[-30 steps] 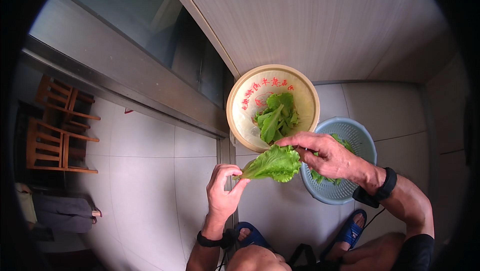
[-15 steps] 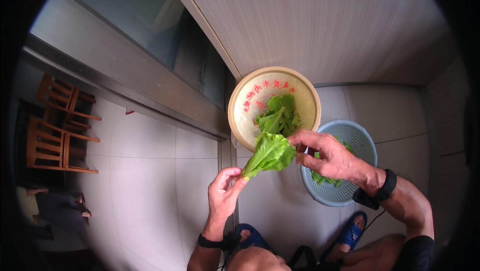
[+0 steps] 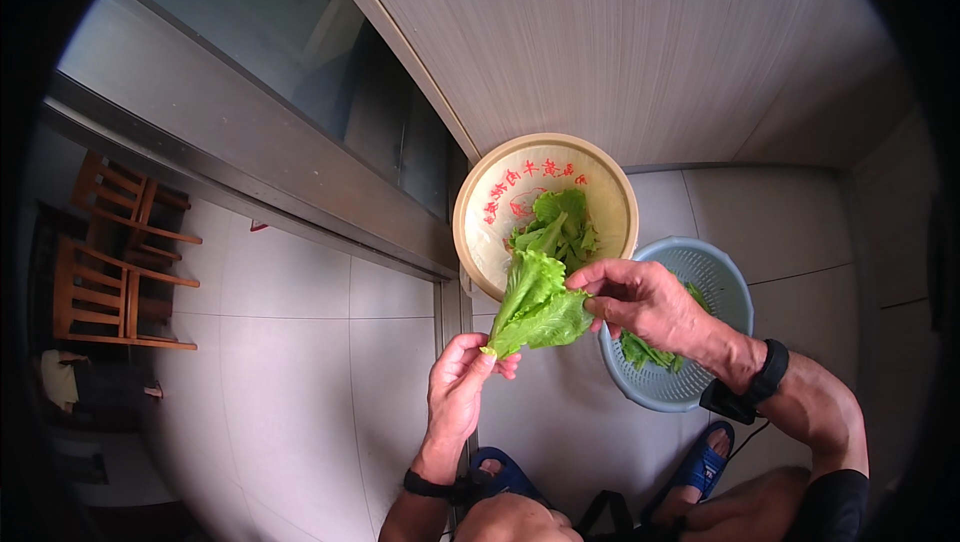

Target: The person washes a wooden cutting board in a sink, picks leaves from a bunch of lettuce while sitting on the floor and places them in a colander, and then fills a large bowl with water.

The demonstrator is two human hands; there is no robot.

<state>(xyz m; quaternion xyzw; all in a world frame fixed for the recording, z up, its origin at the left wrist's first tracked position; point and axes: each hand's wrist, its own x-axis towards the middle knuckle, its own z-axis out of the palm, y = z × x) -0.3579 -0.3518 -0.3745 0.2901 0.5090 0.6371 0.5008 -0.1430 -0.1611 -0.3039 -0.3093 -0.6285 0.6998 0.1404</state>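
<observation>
A bright green lettuce leaf (image 3: 535,312) is stretched between my two hands. Its stem end is pinched between thumb and fingers of my left hand (image 3: 463,379). At the leaf's right edge, my right hand (image 3: 640,304) has its thumb and fingertips closed on the frilly rim. Behind the leaf stands a round tan-rimmed bin (image 3: 628,182) with a pale liner bearing red print. Several lettuce leaves (image 3: 562,227) lie inside it. Beneath my right hand is a blue-grey plastic colander (image 3: 735,287) holding green leaf pieces (image 3: 650,354), partly hidden by my wrist.
A wood-grain panel (image 3: 620,52) rises behind the bin. To the left runs a metal-framed glass door (image 3: 270,92) with its floor track. Wooden chairs (image 3: 120,292) and another person (image 3: 75,382) are beyond it. My feet in blue slippers (image 3: 705,467) rest on the tiled floor.
My left hand has shifted slightly right and turned, and the leaf now spreads wider. My right fingertips have moved a little left and down onto its edge. The person at far left changed position.
</observation>
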